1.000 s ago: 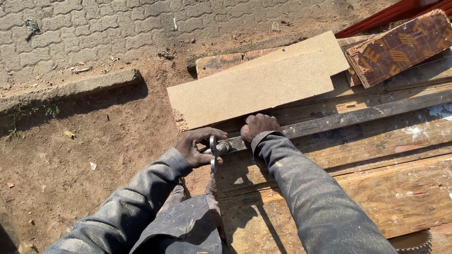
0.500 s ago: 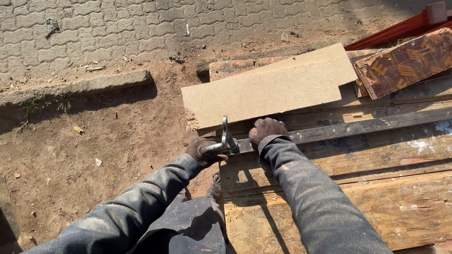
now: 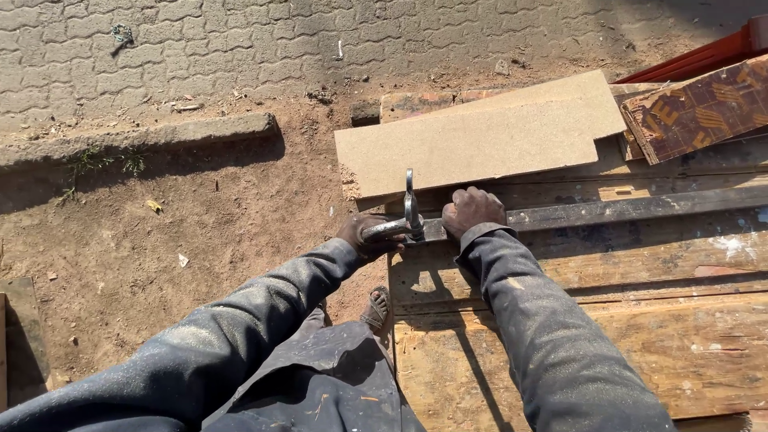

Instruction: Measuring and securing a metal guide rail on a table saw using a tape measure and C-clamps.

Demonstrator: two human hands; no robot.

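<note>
a: how many hands?
b: two, a left hand [image 3: 364,236] and a right hand [image 3: 474,211].

a: metal clamps?
b: one metal clamp [image 3: 408,218].

a: boards?
b: one pale board [image 3: 480,140] on top, one patterned panel [image 3: 700,108], one dark metal bar [image 3: 640,210]. the worn planks [image 3: 608,320] below: at least three, but i cannot count them surely.

a: anything else?
b: one red beam [image 3: 696,58], one concrete curb [image 3: 144,138], one sandalled foot [image 3: 376,308].

board [image 3: 480,140] behind metal bar [image 3: 640,210], planks [image 3: 640,352] in front
</note>
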